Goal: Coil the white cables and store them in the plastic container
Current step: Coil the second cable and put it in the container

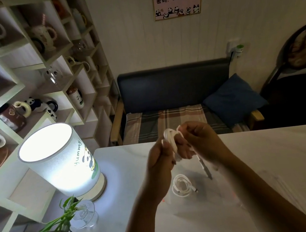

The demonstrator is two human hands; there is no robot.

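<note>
Currently both hands — left hand (160, 158), right hand (199, 141) — are gripping a white cable (171, 141) bundle, loops standing roughly upright — second coil (183, 186) is lying flat inside the clear container (234, 200).

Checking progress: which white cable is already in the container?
The coiled cable lying inside the clear plastic container on the table; the other cable is held up between both hands.

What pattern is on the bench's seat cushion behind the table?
Plaid seat cushion: grey, brown and cream stripes crossing, seen in the head view.
</note>
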